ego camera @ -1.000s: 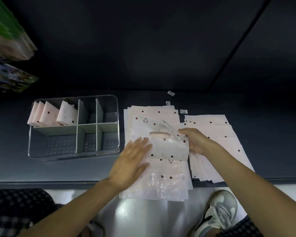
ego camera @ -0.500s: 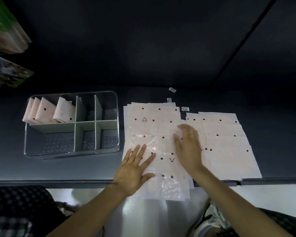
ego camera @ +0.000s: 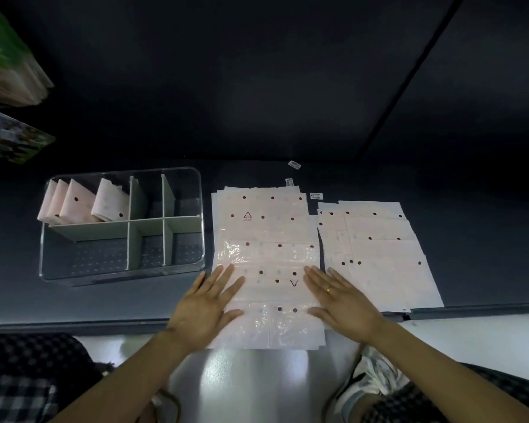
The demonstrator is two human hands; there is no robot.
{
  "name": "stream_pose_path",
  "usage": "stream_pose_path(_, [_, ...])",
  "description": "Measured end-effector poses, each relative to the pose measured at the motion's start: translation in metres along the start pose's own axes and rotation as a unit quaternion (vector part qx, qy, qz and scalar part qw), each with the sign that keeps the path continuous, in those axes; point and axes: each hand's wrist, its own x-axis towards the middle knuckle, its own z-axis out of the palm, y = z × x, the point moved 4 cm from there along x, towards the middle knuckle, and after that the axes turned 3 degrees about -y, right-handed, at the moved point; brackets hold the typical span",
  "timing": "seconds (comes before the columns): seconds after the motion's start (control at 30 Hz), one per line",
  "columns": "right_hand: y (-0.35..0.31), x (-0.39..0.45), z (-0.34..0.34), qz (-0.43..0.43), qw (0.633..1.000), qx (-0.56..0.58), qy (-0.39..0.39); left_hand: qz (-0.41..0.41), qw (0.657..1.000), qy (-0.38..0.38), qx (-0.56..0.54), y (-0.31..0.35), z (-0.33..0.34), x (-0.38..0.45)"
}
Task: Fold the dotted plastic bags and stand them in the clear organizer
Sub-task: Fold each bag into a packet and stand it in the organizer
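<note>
Across the dark shelf [ego camera: 104,303] we see everything laid out around one landmark, the clear organizer [ego camera: 121,225]. It sits toward the shelf's left, its grey dividers splitting it into several compartments.

Just to the right of the organizer lies the largest item, a stack of flat dotted plastic bags [ego camera: 266,227], pale pink with dark red dots and a recycling mark; its near end hangs over the shelf's front edge. Farther right of the organizer, beyond that stack, we find a second, looser pile of dotted bags [ego camera: 379,248], fanned and overlapping.

Inside the organizer, in its far-left compartment, four folded bags [ego camera: 80,204] stand leaning side by side; its other compartments hold none that we can make out.

In front of the organizer and to its right, our left hand [ego camera: 209,309] lies flat, fingers straight and spread, pressing the near left part of the top bag. Our right hand [ego camera: 339,297], also flat with fingers extended, presses the bag's near right part; it wears a gold ring [ego camera: 328,290].

Behind the stack, well right of the organizer, three small white labels [ego camera: 316,195] lie on the shelf.
</note>
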Motion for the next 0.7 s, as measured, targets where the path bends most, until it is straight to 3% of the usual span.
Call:
stream_pose_path(0.13, [-0.008,0.016,-0.022,0.028,0.982,0.047,0.179,0.003,1.0,0.021,-0.017,-0.001,-0.007,0.002])
stream_pose_path(0.23, [-0.01,0.032,-0.024,0.052,0.976,0.058,0.201,0.005,0.998,0.055,-0.04,0.002,-0.017,0.01])
stream_pose_path(0.47, [-0.012,0.055,-0.022,-0.008,0.987,-0.032,0.157,0.005,0.991,0.078,-0.112,0.003,-0.018,0.018])
stream_pose_path(0.53, [-0.007,0.056,-0.024,-0.008,0.989,0.028,0.147,0.017,0.984,0.106,-0.141,0.001,-0.022,0.019])
stream_pose_path(0.7, [0.01,0.047,-0.029,0.034,0.963,0.268,0.01,-0.021,0.931,0.151,-0.331,-0.013,-0.038,0.024])
